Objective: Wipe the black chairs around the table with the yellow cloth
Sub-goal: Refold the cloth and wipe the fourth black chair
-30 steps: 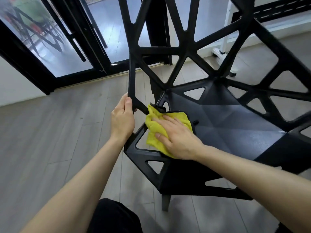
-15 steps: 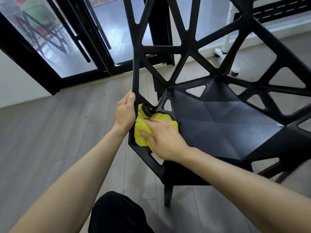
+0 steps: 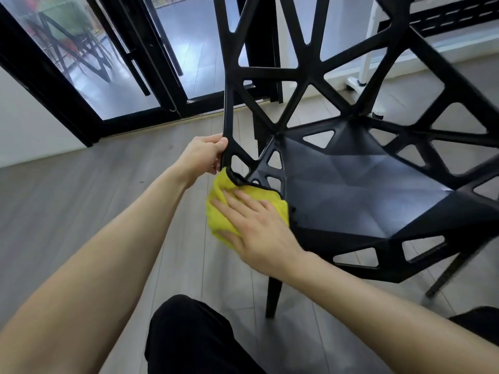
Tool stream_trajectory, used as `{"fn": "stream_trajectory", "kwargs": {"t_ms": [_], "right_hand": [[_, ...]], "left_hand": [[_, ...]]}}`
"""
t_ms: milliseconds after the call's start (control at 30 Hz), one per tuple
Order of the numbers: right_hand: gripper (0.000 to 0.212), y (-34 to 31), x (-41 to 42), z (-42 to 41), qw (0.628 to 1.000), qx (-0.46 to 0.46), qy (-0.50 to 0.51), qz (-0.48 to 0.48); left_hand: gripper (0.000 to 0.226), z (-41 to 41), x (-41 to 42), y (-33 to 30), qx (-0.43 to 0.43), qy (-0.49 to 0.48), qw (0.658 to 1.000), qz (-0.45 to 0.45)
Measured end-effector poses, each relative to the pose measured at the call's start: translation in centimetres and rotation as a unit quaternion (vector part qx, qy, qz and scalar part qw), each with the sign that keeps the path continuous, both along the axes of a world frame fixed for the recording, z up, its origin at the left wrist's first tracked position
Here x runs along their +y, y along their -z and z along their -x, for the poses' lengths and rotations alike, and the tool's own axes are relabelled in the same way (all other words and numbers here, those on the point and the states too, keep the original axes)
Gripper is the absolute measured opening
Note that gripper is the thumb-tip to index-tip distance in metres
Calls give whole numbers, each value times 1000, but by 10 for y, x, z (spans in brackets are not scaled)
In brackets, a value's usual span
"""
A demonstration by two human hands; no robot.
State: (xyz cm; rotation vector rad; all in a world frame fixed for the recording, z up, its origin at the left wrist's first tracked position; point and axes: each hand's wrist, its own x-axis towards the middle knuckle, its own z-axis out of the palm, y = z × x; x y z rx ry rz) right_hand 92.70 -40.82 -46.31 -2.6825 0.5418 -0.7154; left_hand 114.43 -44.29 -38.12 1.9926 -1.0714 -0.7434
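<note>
Black plastic, cut through with triangular openings, makes up the chair (image 3: 359, 190) that fills the frame from twelve o'clock round to four o'clock, its faceted seat lying toward three o'clock and its webbed back rising toward twelve. The left hand (image 3: 201, 155) sits just left of centre, at about eleven o'clock from the middle, with its fingers curled closed around the lower end of the back's outer strut, thumb on the near side. Directly below it, at about six o'clock from that hand, the yellow cloth (image 3: 220, 214) is bunched over the seat's left corner, where the strut meets the seat rim; a dark hem shows along its upper edge. The right hand (image 3: 259, 225) lies flat on top of the cloth, fingers spread and nearly straight, pointing toward ten o'clock and pressing the fabric against the chair rather than gripping it. Both bare forearms reach in from the lower corners, at seven and five o'clock. One chair leg (image 3: 272, 295) stands on the grey wood-grain floor (image 3: 67, 211) near six o'clock. A black-clad knee (image 3: 194, 338) shows at the bottom edge. Toward eleven o'clock, black-framed glass doors (image 3: 127, 66) meet the floor, and a white stand (image 3: 364, 55) rises at one o'clock behind the chair back.
</note>
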Motion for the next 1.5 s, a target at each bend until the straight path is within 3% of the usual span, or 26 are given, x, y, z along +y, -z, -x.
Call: {"fn": "stream_trajectory", "kwargs": {"t_ms": [33, 100, 267, 467, 567, 633, 667, 733, 833, 900, 967, 1067, 1167, 1233, 1333, 1400, 1500], "right_hand": [[56, -3, 5, -16, 999, -9, 18, -25], [58, 8, 11, -12, 1000, 3, 1, 11], [57, 34, 10, 85, 994, 22, -60, 86], [67, 17, 23, -10, 998, 30, 22, 41], [71, 27, 13, 39, 992, 50, -66, 94], [64, 22, 1, 69, 987, 30, -141, 75], [61, 15, -10, 71, 990, 3, -134, 36], [57, -19, -47, 43, 996, -85, -14, -10], [51, -73, -120, -29, 956, -177, 155, -174], [52, -92, -146, -77, 950, -186, 135, -209], [51, -79, -134, -105, 969, -145, 94, -176], [45, -33, -92, -75, 987, -146, 1, -71], [45, -22, -96, -42, 981, -136, -125, -59], [43, -45, -126, -68, 984, -148, -74, -63], [45, -77, -144, -110, 961, -182, 95, -185], [47, -68, -127, -100, 960, -189, 67, -194], [46, -45, -108, -46, 982, -121, -54, -133]], "left_hand": [[35, 1, 0, 0, -6, -3, 1000, -2], [35, 2, -1, -1, -20, -10, 1000, -2], [35, 7, 4, 5, -8, -11, 1000, 23], [47, 18, 41, 22, 40, -20, 999, 21], [43, 23, 68, 32, 124, -38, 990, 49], [41, 33, 77, 39, 136, -68, 985, 76], [39, 38, 78, 43, 127, -82, 985, 88], [36, 50, 75, 54, 96, -114, 983, 111], [37, 70, 69, 71, 75, -155, 973, 152], [38, 73, 66, 79, 70, -170, 968, 169], [39, 69, 66, 81, 51, -157, 969, 184], [37, 66, 68, 82, 32, -156, 970, 186], [37, 66, 70, 80, 24, -153, 974, 167], [38, 60, 73, 75, -4, -131, 983, 132], [33, 44, 75, 59, -34, -82, 994, 57], [41, 37, 69, 41, -19, -93, 994, 50], [51, 17, 37, 24, 53, -197, 974, 101]]}}
